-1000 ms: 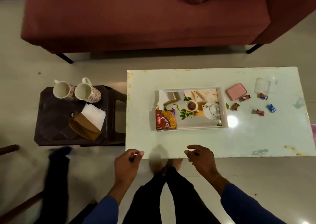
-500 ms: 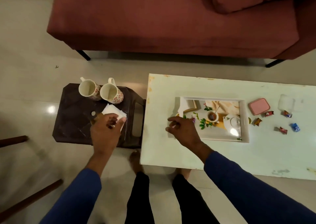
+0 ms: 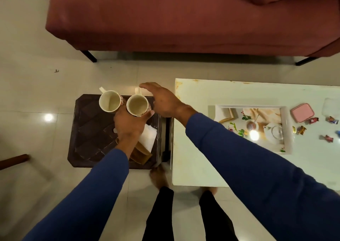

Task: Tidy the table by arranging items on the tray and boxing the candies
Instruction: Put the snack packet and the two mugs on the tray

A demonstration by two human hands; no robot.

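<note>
Two floral mugs stand on a dark stool (image 3: 92, 139) left of the white table (image 3: 193, 157). My left hand (image 3: 128, 126) wraps the near side of the right mug (image 3: 137, 105); the left mug (image 3: 109, 101) touches it. My right hand (image 3: 162, 101) is open just right of that mug, fingers reaching over its handle. On the table lies the white printed tray (image 3: 287, 130), its left part hidden by my right arm. A pink box (image 3: 302, 112) and several wrapped candies (image 3: 301, 130) lie right of the tray.
White napkins (image 3: 148, 137) and a brown holder (image 3: 140, 155) lie on the stool under my left forearm. A clear plastic piece (image 3: 331, 105) sits by the pink box. A red sofa (image 3: 184, 16) stands behind. My feet are at the table's near edge.
Both hands moved from the table's near edge to the stool. The left hand went past the napkins onto the right mug; the right hand left the tray and came beside that mug.
</note>
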